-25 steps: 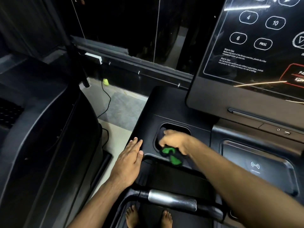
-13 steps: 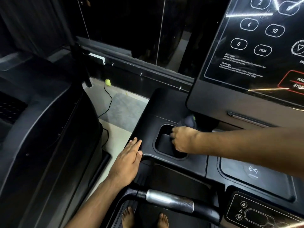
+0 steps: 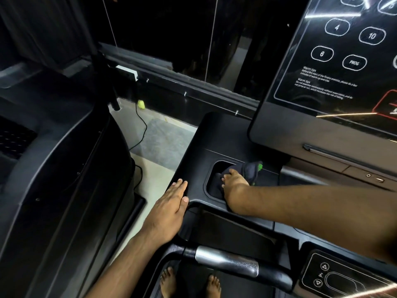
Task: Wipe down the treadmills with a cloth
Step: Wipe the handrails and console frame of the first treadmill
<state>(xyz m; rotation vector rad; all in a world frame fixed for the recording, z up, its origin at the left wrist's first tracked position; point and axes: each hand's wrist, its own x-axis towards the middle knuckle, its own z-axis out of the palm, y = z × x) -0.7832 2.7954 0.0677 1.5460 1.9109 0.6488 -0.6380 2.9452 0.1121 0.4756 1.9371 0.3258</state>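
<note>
Cloth [image 3: 249,170], dark with a green edge, was found bunched at the far right corner of the cup pocket [image 3: 214,183] in your treadmill's console deck [image 3: 217,136], partly inside the pocket and partly over its rim. Your right hand [image 3: 235,187] gripped it, fingers curled over the fabric, with the forearm reaching in from the right. Your left hand [image 3: 171,203] lay flat and held nothing, fingers straight and together, on the deck's left edge just left of the pocket. The display panel [image 3: 326,67] stood at far right above the deck. A silver-sleeved handlebar [image 3: 227,262] ran across near you, with your bare feet [image 3: 168,282] below it. A second treadmill [image 3: 53,168] stood to the left.
</note>
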